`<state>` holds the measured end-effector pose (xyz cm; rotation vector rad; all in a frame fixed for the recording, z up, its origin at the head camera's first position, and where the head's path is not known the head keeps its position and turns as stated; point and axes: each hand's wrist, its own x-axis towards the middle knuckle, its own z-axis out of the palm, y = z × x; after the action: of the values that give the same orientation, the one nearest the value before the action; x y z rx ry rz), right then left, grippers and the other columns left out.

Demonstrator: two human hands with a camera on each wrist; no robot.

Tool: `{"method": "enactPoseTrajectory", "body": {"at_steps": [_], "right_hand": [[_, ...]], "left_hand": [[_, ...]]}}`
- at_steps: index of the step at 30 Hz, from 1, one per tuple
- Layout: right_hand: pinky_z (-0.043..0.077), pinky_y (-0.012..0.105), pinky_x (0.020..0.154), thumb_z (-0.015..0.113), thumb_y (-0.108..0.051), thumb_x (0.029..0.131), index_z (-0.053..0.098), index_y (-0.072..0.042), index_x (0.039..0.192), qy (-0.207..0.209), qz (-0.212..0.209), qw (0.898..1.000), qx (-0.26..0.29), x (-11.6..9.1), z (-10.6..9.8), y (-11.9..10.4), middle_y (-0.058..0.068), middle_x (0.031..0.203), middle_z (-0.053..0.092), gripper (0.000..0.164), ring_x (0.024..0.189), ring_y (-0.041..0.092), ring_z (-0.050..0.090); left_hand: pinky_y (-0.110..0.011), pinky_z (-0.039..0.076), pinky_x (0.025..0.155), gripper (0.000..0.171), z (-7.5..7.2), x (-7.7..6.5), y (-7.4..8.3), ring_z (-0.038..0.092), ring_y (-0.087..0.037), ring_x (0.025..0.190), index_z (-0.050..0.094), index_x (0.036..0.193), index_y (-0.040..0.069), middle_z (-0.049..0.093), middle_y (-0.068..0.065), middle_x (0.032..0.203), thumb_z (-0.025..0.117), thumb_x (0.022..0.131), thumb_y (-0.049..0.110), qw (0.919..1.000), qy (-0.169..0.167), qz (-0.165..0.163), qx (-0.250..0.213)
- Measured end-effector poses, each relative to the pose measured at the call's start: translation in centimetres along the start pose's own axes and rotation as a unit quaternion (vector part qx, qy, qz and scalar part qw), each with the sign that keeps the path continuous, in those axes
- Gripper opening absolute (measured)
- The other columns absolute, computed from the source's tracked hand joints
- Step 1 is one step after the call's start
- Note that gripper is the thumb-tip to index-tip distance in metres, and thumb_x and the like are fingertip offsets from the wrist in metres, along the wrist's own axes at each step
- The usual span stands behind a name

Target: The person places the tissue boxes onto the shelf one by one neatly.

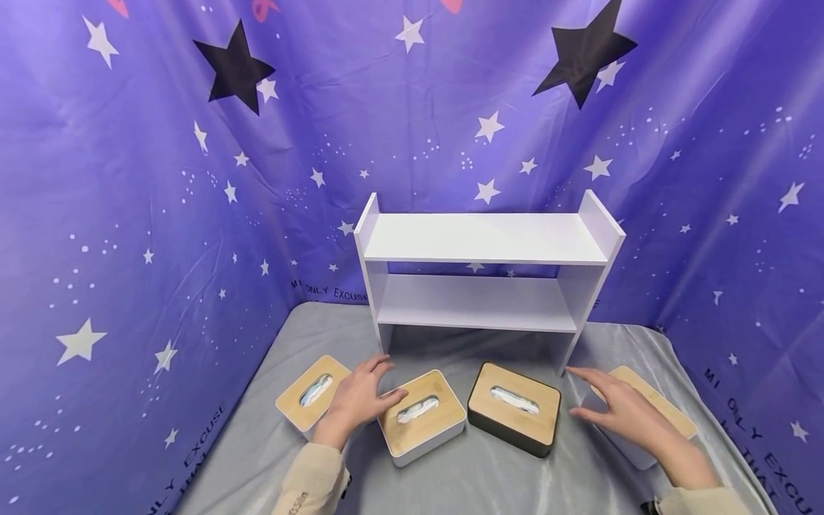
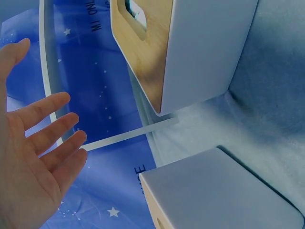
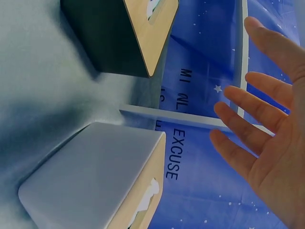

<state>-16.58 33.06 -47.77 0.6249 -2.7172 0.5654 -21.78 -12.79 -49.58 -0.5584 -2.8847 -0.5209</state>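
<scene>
Four would exceed the count, so several tissue boxes with wooden lids stand in a row. My left hand [image 1: 362, 395], fingers spread, hovers between the far-left white tissue box [image 1: 307, 402] and the middle white tissue box [image 1: 444, 408]; the left wrist view shows that hand [image 2: 43, 157] holding nothing. A dark-sided tissue box [image 1: 537, 408] sits right of the middle one. Over the far-right white tissue box [image 1: 669, 411] is my right hand [image 1: 621, 408], fingers extended and partly covering it. The right wrist view shows this hand [image 3: 267, 129] apart from the boxes.
A white two-tier shelf [image 1: 483, 239] stands behind the boxes on the grey cloth [image 1: 489, 479]. Purple curtains [image 1: 161, 179] with stars enclose the back and both sides.
</scene>
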Motion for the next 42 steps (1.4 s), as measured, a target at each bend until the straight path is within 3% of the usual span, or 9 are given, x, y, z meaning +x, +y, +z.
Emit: {"method": "enactPoseTrajectory", "body": {"at_steps": [15, 27, 34, 42], "right_hand": [[0.056, 0.053, 0.083, 0.088, -0.031, 0.071, 0.065, -0.008, 0.126, 0.014, -0.017, 1.000, -0.004, 0.7, 1.5, -1.3, 0.011, 0.121, 0.070, 0.064, 0.106, 0.036, 0.067], [0.051, 0.062, 0.092, 0.085, -0.031, 0.077, 0.065, -0.011, 0.126, -0.019, -0.003, 0.999, 0.040, 1.4, 2.7, -2.6, 0.010, 0.121, 0.070, 0.056, 0.116, 0.044, 0.063], [0.057, 0.048, 0.087, 0.085, -0.029, 0.077, 0.067, -0.010, 0.125, -0.010, -0.013, 0.999, 0.033, 1.9, 4.1, -3.3, 0.002, 0.120, 0.071, 0.055, 0.109, 0.028, 0.068], [0.058, 0.046, 0.084, 0.082, -0.030, 0.081, 0.066, -0.011, 0.127, -0.030, 0.000, 0.997, 0.070, 2.0, 5.7, -4.2, 0.007, 0.126, 0.069, 0.053, 0.111, 0.032, 0.066]], "left_hand": [[-0.049, 0.057, 0.092, 0.064, 0.7, -1.1, -0.3, 0.058, -0.031, 0.128, 0.062, 0.134, 0.015, 0.059, -0.007, 0.140, 0.069, 0.085, 0.056, 1.0000, 0.003, 0.001, 0.001], [-0.049, 0.054, 0.099, 0.066, 1.7, -2.0, -0.3, 0.057, -0.031, 0.130, 0.059, 0.137, 0.015, 0.057, -0.005, 0.143, 0.069, 0.086, 0.056, 0.9998, -0.006, -0.009, -0.014], [-0.048, 0.055, 0.097, 0.066, 2.7, -2.4, -0.2, 0.058, -0.029, 0.128, 0.058, 0.138, 0.015, 0.058, -0.007, 0.141, 0.069, 0.086, 0.055, 0.9996, -0.010, -0.020, -0.017], [-0.051, 0.053, 0.098, 0.061, 4.2, -3.6, 0.0, 0.057, -0.030, 0.128, 0.060, 0.136, 0.014, 0.059, -0.008, 0.141, 0.069, 0.088, 0.050, 0.9982, 0.010, -0.041, -0.043]]}}
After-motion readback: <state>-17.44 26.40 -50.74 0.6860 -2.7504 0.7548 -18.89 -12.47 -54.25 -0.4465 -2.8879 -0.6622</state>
